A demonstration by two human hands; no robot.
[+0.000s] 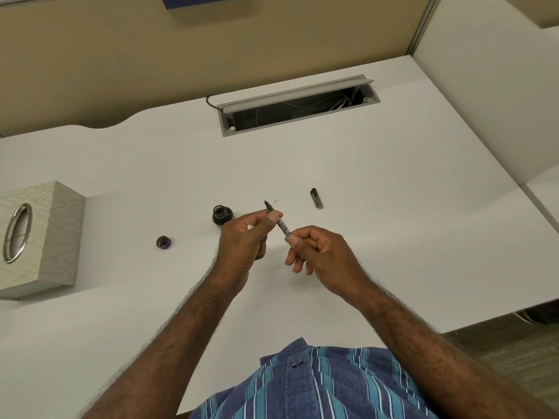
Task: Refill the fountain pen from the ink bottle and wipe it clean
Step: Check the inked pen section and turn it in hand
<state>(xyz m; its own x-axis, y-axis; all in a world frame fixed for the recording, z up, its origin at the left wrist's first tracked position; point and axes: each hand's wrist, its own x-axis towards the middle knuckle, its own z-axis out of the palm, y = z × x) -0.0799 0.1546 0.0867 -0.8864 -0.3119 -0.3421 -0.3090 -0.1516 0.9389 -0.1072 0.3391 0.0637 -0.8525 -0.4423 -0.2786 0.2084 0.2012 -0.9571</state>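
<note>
Both hands hold the fountain pen (283, 227) above the white desk, its dark nib pointing up and away. My left hand (246, 240) pinches the section just below the nib. My right hand (317, 249) grips the rear end of the barrel. The open ink bottle (223, 215) stands on the desk just left of my left hand. Its dark round lid (164, 242) lies further left. The pen cap (316, 198) with its clip lies on the desk to the right, beyond my right hand.
A grey tissue box (39, 237) with an oval opening sits at the left edge of the desk (393, 182). An open cable tray (298, 107) with wires is set into the desk at the back. A partition wall rises behind.
</note>
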